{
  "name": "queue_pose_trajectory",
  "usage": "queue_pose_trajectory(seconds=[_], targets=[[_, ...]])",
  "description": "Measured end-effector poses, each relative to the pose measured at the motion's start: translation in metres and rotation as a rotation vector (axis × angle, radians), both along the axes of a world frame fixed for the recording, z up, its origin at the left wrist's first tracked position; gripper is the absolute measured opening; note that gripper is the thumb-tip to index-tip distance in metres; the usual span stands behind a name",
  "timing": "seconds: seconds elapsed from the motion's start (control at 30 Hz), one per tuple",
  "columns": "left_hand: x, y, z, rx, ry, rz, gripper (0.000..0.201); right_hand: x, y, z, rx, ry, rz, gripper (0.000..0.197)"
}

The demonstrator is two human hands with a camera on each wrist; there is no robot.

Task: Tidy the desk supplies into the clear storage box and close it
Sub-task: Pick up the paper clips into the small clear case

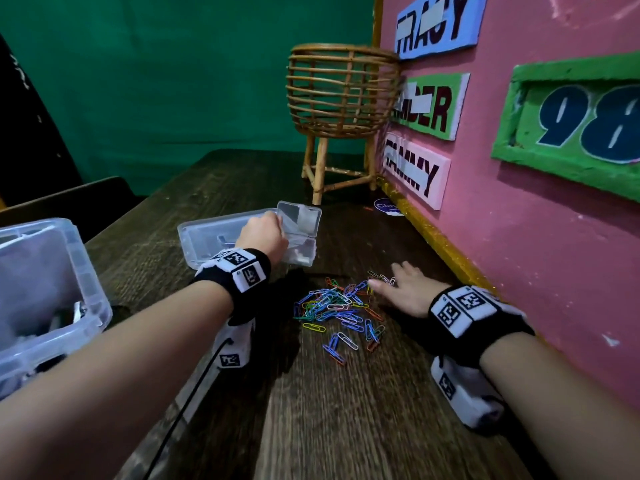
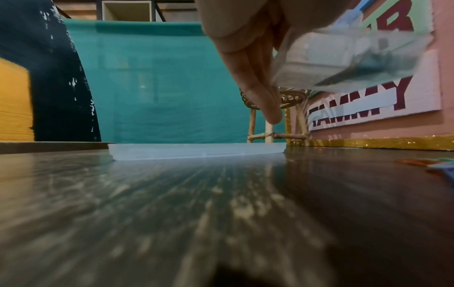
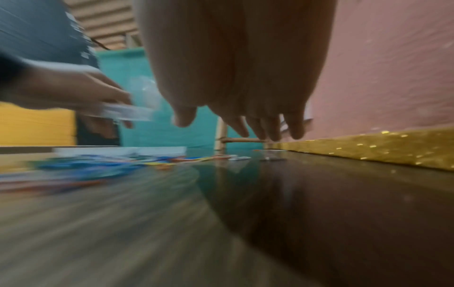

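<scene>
A heap of coloured paper clips (image 1: 339, 306) lies on the dark wooden desk (image 1: 346, 410). My right hand (image 1: 386, 277) lies flat at the heap's right edge with fingers spread, touching clips and gripping nothing; the right wrist view shows those fingers (image 3: 270, 128) pointing down beside the blurred clips (image 3: 98, 165). Behind the heap, my left hand (image 1: 277, 225) pinches a small clear case (image 1: 299, 220) and holds it tilted above a shallow clear tray (image 1: 207, 237). In the left wrist view the case (image 2: 356, 58) hangs in the fingers (image 2: 258, 87) over the flat tray (image 2: 196, 152). The large clear storage box (image 1: 93, 282) stands open at the far left.
A rattan basket on legs (image 1: 339, 98) stands at the back of the desk. A pink board with name signs (image 1: 519, 254) and a gold strip (image 1: 433, 237) closes off the right side. A blue sticker (image 1: 386, 206) lies near it. The desk's left edge runs behind the storage box.
</scene>
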State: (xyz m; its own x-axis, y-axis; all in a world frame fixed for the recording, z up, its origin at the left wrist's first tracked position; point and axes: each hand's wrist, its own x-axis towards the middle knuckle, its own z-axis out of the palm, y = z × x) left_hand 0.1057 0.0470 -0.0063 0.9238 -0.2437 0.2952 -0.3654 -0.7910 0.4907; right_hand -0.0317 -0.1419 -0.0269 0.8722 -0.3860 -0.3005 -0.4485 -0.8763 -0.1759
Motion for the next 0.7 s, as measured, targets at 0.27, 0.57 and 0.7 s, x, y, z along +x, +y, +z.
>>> queue_pose_trajectory(seconds=[0.27, 0.57, 0.7], targets=[[0.001, -0.002, -0.001, -0.056, -0.014, -0.05, 0.034, 0.016, 0.012, 0.005, 0.212, 0.089, 0.093, 0.064], [-0.032, -0.046, 0.001, -0.085, 0.032, -0.278, 0.035, 0.001, 0.018, 0.02, 0.394, -0.806, 0.233, 0.014], [-0.041, -0.063, 0.001, -0.079, 0.087, -0.405, 0.033, 0.006, 0.009, 0.017, 0.254, -0.831, 0.061, 0.021]])
